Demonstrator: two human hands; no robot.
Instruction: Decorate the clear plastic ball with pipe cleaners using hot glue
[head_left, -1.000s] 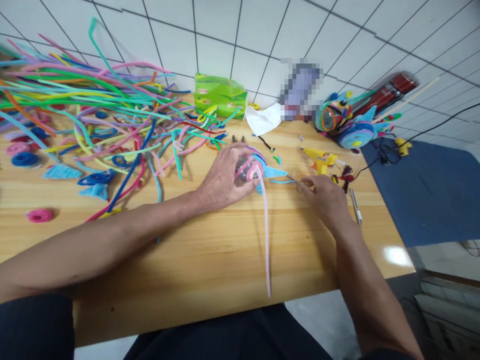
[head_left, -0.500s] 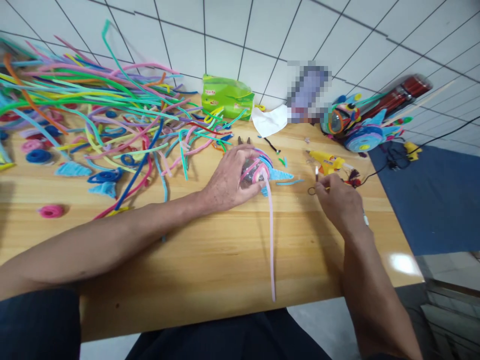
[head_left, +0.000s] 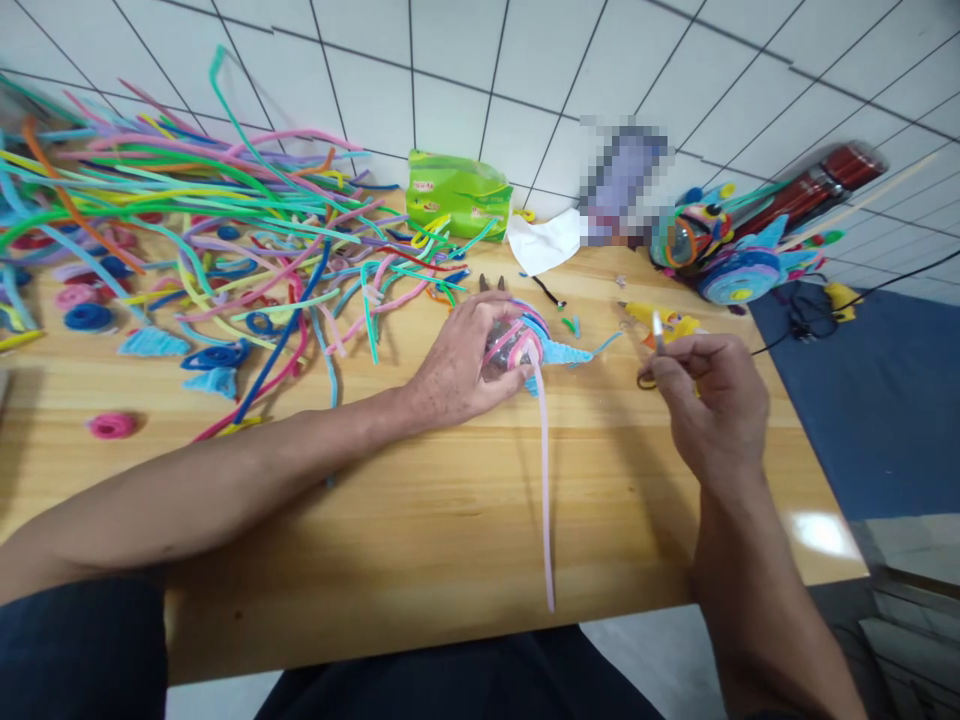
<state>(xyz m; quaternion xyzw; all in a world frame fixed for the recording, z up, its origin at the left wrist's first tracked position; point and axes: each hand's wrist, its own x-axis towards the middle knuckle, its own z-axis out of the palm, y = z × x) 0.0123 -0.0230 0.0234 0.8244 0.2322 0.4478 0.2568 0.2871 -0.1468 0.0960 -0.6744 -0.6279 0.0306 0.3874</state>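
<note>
My left hand [head_left: 472,355] is closed around a small clear plastic craft piece [head_left: 504,347], wound with pink and blue pipe cleaners. A pointed light-blue fin [head_left: 564,354] sticks out to its right. From its pink coil, a long pale pink pipe cleaner [head_left: 545,480] runs down toward the table's front edge. My right hand [head_left: 712,400] is raised to the right, thumb and fingers pinching a slim object with a whitish tip [head_left: 658,326]; its kind is unclear. Beside those fingers shows a dark ring [head_left: 646,381]. A yellow glue gun [head_left: 667,322] lies partly hidden behind this hand.
Loose pipe cleaners [head_left: 247,190] heap up at the left, with coils such as a pink one [head_left: 112,425]. A green tissue pack [head_left: 457,195] and white paper [head_left: 545,243] lie by the tiled wall. At the right are a finished craft fish [head_left: 739,275], a red flask [head_left: 821,185] and a cable [head_left: 877,275].
My right hand has lifted and turned at the right, bringing up the slim whitish-tipped object. My left hand keeps its hold on the craft piece.
</note>
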